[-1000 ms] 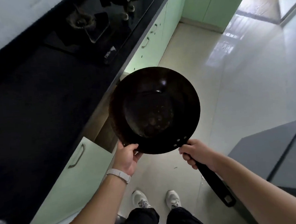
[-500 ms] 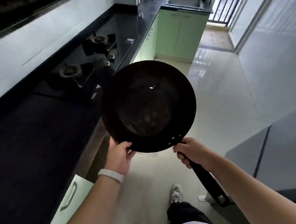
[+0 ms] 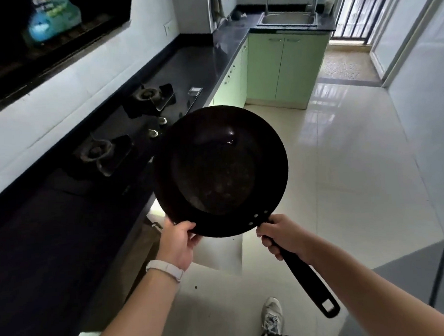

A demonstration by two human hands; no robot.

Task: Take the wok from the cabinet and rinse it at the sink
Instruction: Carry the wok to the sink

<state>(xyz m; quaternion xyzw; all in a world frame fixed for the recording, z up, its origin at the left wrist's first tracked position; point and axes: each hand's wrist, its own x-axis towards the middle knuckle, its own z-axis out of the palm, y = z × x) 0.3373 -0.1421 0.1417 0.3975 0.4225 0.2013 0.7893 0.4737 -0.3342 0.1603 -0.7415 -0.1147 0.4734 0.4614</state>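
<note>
Both hands carry the wok well short of the sink, right hand gripping its handle, left hand pinching its rim; that shallow pinch may slip, tipping the wok.

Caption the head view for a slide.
Left hand grips the black wok by its rim, right hand by its handle; sink at the kitchen's far end.

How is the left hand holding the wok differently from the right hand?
The left hand pinches the near rim of the wok, thumb on top; the right hand wraps round the long black handle. The left wrist wears a white band; the right wrist is bare. Both hands hold the same wok up in the air.
</note>
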